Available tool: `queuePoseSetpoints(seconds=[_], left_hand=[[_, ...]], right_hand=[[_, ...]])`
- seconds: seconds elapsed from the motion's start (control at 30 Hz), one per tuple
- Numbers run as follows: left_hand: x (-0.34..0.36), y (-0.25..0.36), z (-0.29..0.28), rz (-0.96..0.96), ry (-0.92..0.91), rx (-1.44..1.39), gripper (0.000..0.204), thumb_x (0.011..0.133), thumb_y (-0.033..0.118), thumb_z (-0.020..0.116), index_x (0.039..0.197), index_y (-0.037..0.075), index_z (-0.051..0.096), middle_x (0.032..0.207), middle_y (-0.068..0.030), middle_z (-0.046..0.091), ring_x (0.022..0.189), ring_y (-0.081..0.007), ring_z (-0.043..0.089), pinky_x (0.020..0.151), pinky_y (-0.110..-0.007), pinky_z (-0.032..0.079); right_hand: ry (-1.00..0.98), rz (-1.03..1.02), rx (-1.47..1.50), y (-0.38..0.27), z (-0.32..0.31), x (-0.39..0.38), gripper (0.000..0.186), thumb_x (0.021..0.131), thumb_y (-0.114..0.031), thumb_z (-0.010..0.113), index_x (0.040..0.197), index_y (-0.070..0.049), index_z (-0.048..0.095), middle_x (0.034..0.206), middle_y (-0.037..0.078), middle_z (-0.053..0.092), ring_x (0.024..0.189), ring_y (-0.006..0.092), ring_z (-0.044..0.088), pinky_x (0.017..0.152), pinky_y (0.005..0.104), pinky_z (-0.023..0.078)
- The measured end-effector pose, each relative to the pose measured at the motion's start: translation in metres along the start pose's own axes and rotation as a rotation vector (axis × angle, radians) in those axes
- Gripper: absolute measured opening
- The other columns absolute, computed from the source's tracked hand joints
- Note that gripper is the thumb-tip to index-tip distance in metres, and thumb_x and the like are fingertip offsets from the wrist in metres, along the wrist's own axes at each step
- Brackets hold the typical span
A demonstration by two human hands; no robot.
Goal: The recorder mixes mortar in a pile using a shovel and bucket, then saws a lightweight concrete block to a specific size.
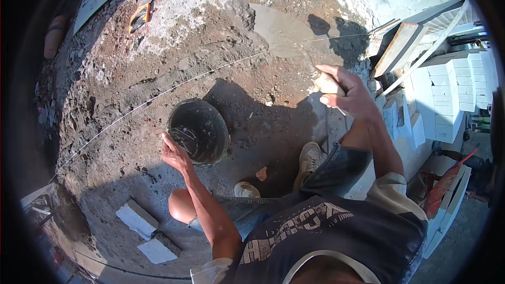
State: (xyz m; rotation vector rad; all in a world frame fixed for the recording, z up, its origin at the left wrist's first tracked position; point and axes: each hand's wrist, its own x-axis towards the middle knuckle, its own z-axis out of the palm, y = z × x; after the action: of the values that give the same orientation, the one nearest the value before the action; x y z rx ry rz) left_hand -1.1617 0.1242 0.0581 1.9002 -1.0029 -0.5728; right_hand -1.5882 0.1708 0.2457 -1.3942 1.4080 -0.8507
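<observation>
My left hand (pixel 176 153) grips the left rim of a round black bucket (pixel 213 129), fingers curled over its edge. The bucket stands on the dirt, its inside smeared with grey residue. In my right hand (pixel 353 93) is the pale handle of a trowel (pixel 281 29), fingers closed round it. The trowel's wide grey blade points away and to the left, low over the soil. A dark wet lump of mortar (pixel 242 14) lies at the blade's left edge; whether it is on the blade or the ground I cannot tell.
A taut white string (pixel 152 100) crosses the soil beyond the bucket. Two pale blocks (pixel 138 219) lie near left. A handsaw (pixel 140 18) lies far left. White blocks (pixel 447 94) are stacked right, near leaning boards (pixel 397 47). A brick fragment (pixel 261 173) lies by my feet.
</observation>
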Motion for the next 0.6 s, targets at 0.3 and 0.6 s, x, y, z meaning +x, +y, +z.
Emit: queuePoseSetpoints(seconds=[0.3, 0.6], left_hand=[[-0.005, 0.005, 0.026, 0.074, 0.005, 0.129, 0.06, 0.097, 0.05, 0.046, 0.076, -0.004, 0.063, 0.053, -0.0101, 0.045, 0.054, -0.0175, 0.036, 0.053, -0.04, 0.032], [-0.004, 0.014, 0.049, 0.122, 0.042, 0.296, 0.062, 0.095, 0.057, 0.044, 0.085, 0.002, 0.071, 0.065, -0.0161, 0.063, 0.057, -0.0294, 0.053, 0.059, -0.046, 0.04]], right_hand=[[0.321, 0.099, -1.081, 0.128, -0.008, 0.033, 0.054, 0.084, -0.009, 0.068, 0.133, -0.018, 0.048, 0.111, 0.016, 0.063, 0.096, 0.0353, 0.063, 0.078, 0.0378, 0.053], [0.495, 0.438, -0.283, 0.194, 0.127, -0.066, 0.046, 0.086, -0.027, 0.061, 0.124, -0.004, 0.049, 0.102, 0.021, 0.062, 0.093, 0.0407, 0.062, 0.082, 0.0451, 0.049]])
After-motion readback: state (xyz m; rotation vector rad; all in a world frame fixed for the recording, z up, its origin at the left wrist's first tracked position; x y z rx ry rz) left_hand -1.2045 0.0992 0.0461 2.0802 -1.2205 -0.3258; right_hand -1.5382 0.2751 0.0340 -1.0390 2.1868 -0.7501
